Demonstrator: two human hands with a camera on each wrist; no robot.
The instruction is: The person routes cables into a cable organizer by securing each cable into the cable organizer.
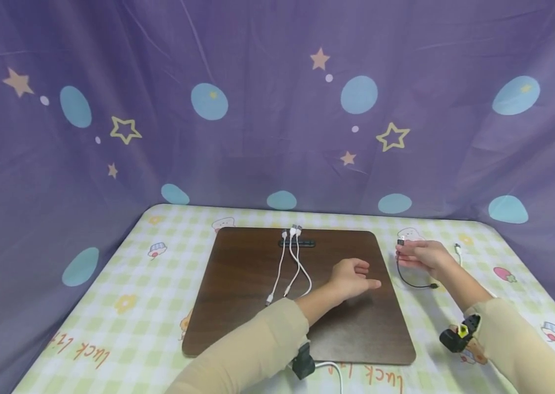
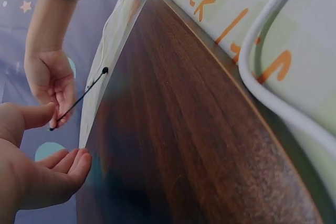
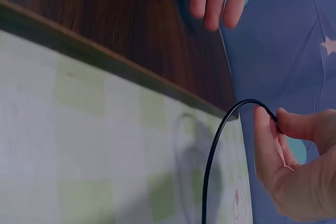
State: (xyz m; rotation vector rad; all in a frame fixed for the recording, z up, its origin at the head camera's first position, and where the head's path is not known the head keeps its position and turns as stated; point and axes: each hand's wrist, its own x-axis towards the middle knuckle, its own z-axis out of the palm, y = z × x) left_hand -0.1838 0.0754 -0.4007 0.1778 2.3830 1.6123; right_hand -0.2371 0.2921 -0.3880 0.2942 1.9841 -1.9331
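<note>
Between thumb and fingers my right hand (image 1: 422, 256) pinches one end of a short black USB cable (image 1: 407, 280), just beyond the right edge of a dark brown board (image 1: 257, 323). The plug end sticks up past the fingertips, and the rest hangs in a curve, as the right wrist view shows too. My left hand (image 1: 351, 280) hovers over the board's right half, holding nothing, its fingers loosely bent and thumb apart. Several white cables (image 1: 279, 268) lie side by side on the board, left of that hand; the left forearm hides part of them.
Another white cable (image 1: 458, 250) lies on the checked tablecloth (image 1: 129, 268), right of the right hand. A dark clip strip (image 1: 307, 243) sits at the board's far edge. A white cord (image 1: 331, 365) runs near the front edge. Behind the table hangs a purple curtain (image 1: 277, 142).
</note>
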